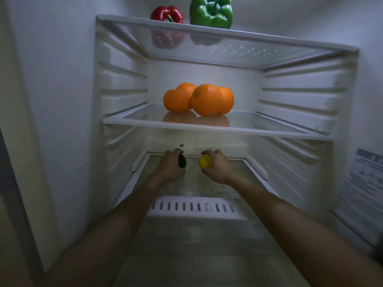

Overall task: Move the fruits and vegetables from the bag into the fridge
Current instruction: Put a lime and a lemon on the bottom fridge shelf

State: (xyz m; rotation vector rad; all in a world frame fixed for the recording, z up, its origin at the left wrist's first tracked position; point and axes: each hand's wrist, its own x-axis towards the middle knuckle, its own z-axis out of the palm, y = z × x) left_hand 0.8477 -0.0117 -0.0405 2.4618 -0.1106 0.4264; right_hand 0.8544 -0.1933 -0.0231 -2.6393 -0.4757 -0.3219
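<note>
Both my arms reach into the open fridge, over its lowest glass shelf [236, 175]. My left hand [171, 166] is closed around a dark green avocado [182, 161]. My right hand [217, 167] grips a yellow lemon [205, 161]. Both hands hover just above the shelf near its back. Several oranges [199, 99] sit clustered on the middle shelf [259, 129]. On the top shelf [269, 38] stand a red bell pepper [166, 15] and a green bell pepper [211, 12]. The bag is out of sight.
Ribbed white fridge walls [122, 83] close in on both sides. A white vented drawer cover [192, 207] lies below my forearms. The fridge door [362, 183] with a printed label stands at the right.
</note>
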